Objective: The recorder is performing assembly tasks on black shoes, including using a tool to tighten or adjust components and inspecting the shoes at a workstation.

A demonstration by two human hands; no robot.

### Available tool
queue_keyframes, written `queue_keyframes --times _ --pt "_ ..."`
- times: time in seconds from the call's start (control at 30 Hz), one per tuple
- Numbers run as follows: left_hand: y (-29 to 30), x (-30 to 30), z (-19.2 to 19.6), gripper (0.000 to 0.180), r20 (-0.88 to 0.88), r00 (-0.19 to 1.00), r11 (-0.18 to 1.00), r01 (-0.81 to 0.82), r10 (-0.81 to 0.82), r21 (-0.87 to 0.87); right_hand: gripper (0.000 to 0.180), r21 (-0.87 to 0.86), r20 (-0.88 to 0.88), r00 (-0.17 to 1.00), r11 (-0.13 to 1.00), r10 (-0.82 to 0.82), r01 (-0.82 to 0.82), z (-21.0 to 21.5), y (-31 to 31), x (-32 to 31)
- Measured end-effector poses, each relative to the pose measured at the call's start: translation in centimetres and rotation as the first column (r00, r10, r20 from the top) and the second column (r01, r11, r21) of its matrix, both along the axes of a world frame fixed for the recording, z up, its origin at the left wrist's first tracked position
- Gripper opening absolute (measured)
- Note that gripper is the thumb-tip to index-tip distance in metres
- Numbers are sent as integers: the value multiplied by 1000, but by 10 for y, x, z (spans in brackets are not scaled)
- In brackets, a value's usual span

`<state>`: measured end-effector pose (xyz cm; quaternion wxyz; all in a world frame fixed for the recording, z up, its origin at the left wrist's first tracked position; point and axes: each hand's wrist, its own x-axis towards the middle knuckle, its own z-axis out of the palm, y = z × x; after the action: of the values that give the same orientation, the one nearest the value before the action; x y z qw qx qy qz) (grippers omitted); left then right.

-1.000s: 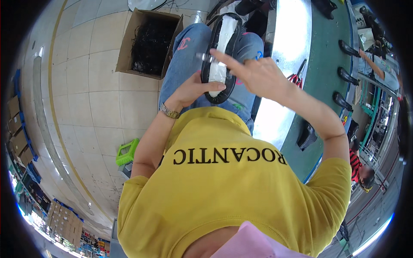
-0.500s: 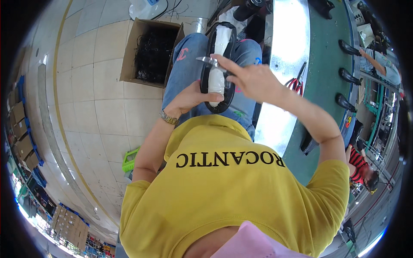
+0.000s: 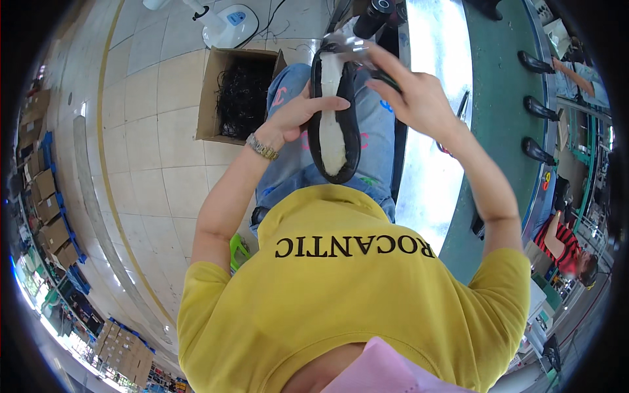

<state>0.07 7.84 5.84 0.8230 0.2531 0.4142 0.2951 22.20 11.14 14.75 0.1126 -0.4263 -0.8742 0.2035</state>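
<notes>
Open cardboard box (image 3: 216,98) of black strands on tiled floor (image 3: 151,164); black shoes (image 3: 538,108) along green conveyor (image 3: 498,98).

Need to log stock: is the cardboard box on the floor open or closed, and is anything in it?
Open. The cardboard box has its flaps spread, and a dark tangled mass of black material shows inside.

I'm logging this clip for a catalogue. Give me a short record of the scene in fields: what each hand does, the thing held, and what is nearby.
left hand: grips the side of a black shoe
right hand: fingers at the shoe's far end
shoe: sole up, pale strip along it
nearby: open cardboard box on the tiled floor; green conveyor with dark shoes
</notes>
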Motion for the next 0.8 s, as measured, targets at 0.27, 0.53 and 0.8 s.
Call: queue_keyframes --times 0.27,0.53,0.8 --pt "-39 3 -23 136 -5 1000 891 8 -6 455 31 -865 -397 588 501 -705 16 -25 -81 57" --pt "-58 -12 -52 142 42 990 838 93 -137 537 25 -949 -302 666 279 -683 -144 -53 -118 33" --pt "-53 26 -36 67 -45 971 931 -210 234 300 38 -978 -202 768 173 -608 -120 -40 -102 22"
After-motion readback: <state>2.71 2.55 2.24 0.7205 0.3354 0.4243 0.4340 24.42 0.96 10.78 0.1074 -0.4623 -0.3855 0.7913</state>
